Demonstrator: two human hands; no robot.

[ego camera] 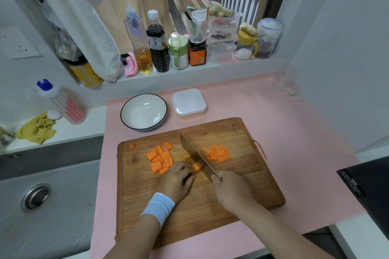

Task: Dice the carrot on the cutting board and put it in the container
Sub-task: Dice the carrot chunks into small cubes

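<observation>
A: Where is the carrot [196,168]?
B: On the cutting board [242,176], pinned under the left hand [176,181], fingers curled; right hand [229,189] clenches the knife [195,156]; dice [219,153] right of blade; container [188,103] beyond.

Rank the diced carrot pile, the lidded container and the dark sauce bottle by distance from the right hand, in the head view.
1. Diced carrot pile, on the board just beyond the right hand.
2. Lidded container, behind the board.
3. Dark sauce bottle, on the windowsill.
</observation>
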